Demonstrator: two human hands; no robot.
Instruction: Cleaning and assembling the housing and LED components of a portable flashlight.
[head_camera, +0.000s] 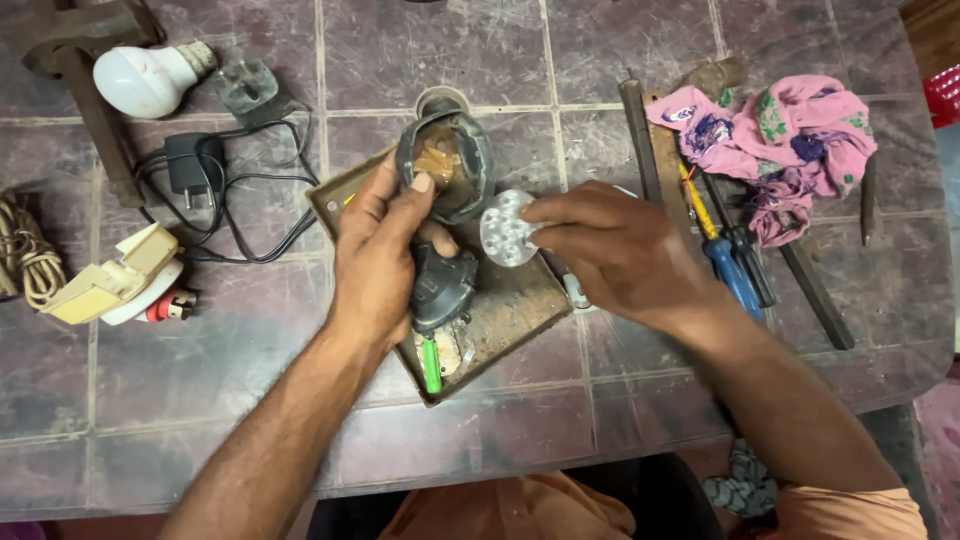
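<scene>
from the head camera, the left hand (375, 265) held a dark, dusty torch body (445, 165) with its open end facing up, and something orange showed inside it. the left fingers (395, 195) were curled around the torch body, with the thumb pressed on its rim. the right hand (615, 250) held a small round white disc with little bumps (505, 228) just beside the torch body. the right fingers (545, 212) were pinching the edge of the disc.

both hands were over a flat rusty metal tray (505, 310) that lay on the purple tiled worktop (600, 400). a thin green stick (431, 365) lay on the tray near the left wrist.

to the right lay a blue-handled screwdriver (735, 275) and a pink flowery cloth (790, 135). to the left lay a white light bulb (145, 80), a black plug with a wire (192, 165) and a cream plastic box (115, 280). a coil of rope (25, 250) sat at the far left edge.
</scene>
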